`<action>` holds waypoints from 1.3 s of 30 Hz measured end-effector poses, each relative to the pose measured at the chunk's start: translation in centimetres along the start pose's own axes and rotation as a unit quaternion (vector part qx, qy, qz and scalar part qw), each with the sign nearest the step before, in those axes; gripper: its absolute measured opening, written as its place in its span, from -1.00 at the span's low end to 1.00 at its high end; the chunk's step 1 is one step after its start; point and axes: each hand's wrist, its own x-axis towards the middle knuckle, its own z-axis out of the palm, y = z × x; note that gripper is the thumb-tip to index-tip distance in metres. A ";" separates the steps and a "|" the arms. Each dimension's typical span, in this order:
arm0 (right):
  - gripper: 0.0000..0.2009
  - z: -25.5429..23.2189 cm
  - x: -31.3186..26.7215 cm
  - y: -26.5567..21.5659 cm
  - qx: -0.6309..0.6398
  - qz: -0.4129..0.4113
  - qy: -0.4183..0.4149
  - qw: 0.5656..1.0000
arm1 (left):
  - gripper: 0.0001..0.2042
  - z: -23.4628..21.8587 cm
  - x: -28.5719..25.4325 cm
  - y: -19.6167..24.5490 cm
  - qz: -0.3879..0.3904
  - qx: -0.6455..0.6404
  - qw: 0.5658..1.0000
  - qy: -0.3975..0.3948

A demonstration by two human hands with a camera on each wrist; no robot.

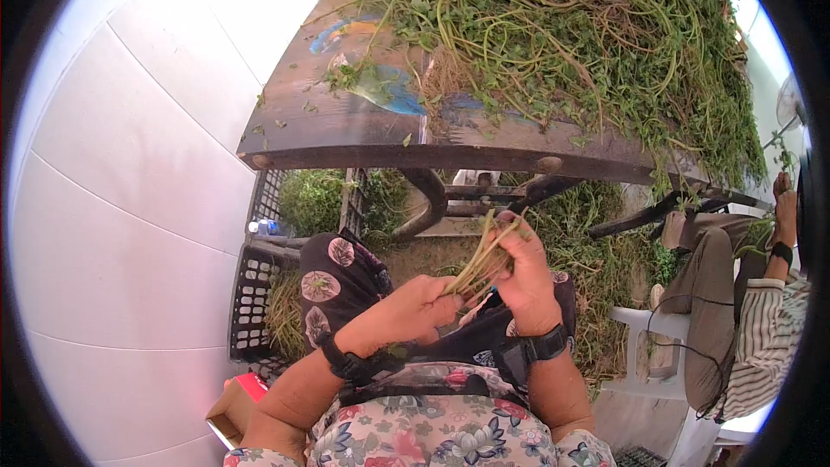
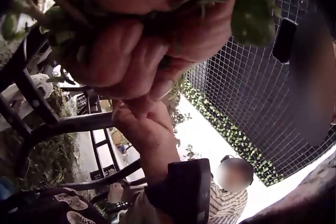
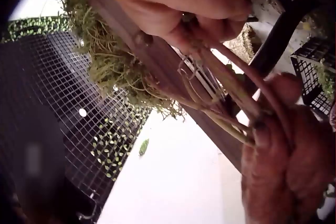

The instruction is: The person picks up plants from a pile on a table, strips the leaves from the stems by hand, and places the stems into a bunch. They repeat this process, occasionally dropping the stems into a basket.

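Both hands are over the lap, holding a small bundle of plant stems (image 1: 477,270). My left hand (image 1: 422,307) grips the bundle at its lower left, its fingers curled round it in the left wrist view. Small green leaves (image 2: 254,16) stick out beside that fist. My right hand (image 1: 526,281) pinches the stems near their upper ends. In the right wrist view, several thin stems (image 3: 231,85) run between the right hand (image 3: 178,6) and the left hand (image 3: 286,166). The parts of the stems inside the fingers are hidden.
A wooden table (image 1: 337,156) ahead carries a large heap of leafy stems (image 1: 553,43). Black crates (image 1: 251,298) with greens stand at the left. More plants (image 1: 596,277) litter the floor. Another person (image 1: 765,337) sits at the right near a white plastic chair (image 1: 644,337).
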 end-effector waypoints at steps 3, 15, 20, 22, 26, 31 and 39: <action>-0.80 0.0 0.7 -0.2 0.024 -0.001 0.032 0.999 | -0.78 -0.3 -0.1 0.1 -0.006 -0.002 1.000 -0.011; -0.87 -3.6 2.3 -1.0 0.026 0.001 0.030 0.999 | -0.78 -0.5 0.0 -0.4 -0.015 0.014 0.999 -0.033; -0.88 -9.7 4.1 -5.5 0.124 -0.035 0.001 0.992 | -0.78 -0.9 -1.0 -1.8 -0.009 -0.025 0.999 -0.047; -0.86 -9.2 3.3 -5.8 0.092 -0.038 -0.008 0.995 | -0.77 -1.0 -1.4 -1.3 -0.054 -0.106 0.993 -0.023; -0.83 -9.1 2.1 -5.1 0.101 -0.004 -0.075 0.992 | -0.75 -1.5 -0.8 -2.0 -0.021 -0.153 0.987 -0.039; -0.87 -7.3 1.1 -3.0 0.003 0.052 -0.106 0.993 | -0.76 -1.5 -0.8 -1.4 -0.007 -0.139 0.990 -0.035; -0.84 -3.2 0.3 -1.6 -0.244 0.010 -0.099 0.965 | -0.78 -1.1 -0.8 -1.2 -0.023 -0.072 0.995 -0.062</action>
